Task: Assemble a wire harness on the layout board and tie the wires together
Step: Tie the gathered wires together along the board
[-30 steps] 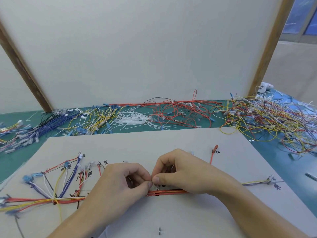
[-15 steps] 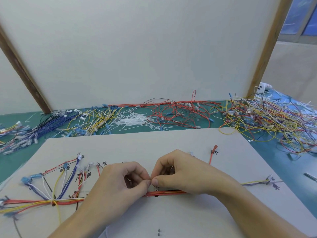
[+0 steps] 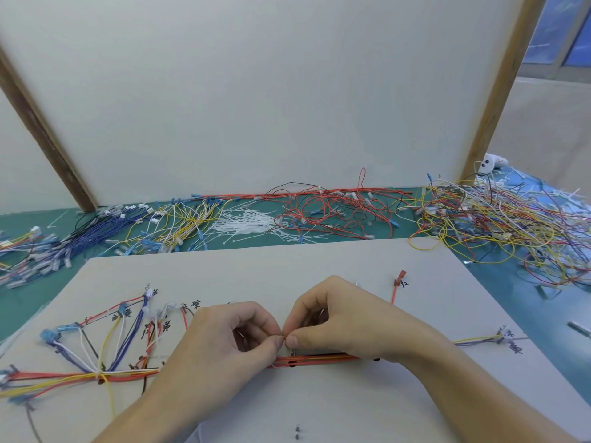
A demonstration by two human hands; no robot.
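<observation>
1. From my remote seat I see a pale grey layout board (image 3: 319, 263) lying flat on a teal-green bench top (image 3: 543, 302), with handwritten marks inked beside several wire ends.
2. Behind the bench an off-white panel (image 3: 271, 91) stands upright, framed by slanting wooden posts (image 3: 41, 132) at left and right; blue window panes (image 3: 556, 27) show at the top right corner.
3. The wire harness (image 3: 128, 375) runs left to right across the near part of the board: red, yellow, white and blue strands fan out at left and gather into one bundle toward the centre.
4. My left hand (image 3: 220, 350) and right hand (image 3: 345, 327) meet at mid-board just above the red-orange run of the bundle. Both have curled fingers, thumb and forefinger tips pinching a thin pale strand between them; I cannot tell whether it is a tie or a wire.
5. A single red lead (image 3: 398, 282) reaches up the board to the right of my right hand, and a thin blue-yellow branch (image 3: 479, 339) runs out to the right edge.
6. Along the back of the bench lie loose stock: blue wires (image 3: 96, 235), yellow wires (image 3: 185, 222), white cable ties (image 3: 246, 223), red wires (image 3: 335, 212), and a tangled mixed heap (image 3: 505, 225) at right.
7. Two small dark pins (image 3: 297, 432) stand at the board's near edge.
</observation>
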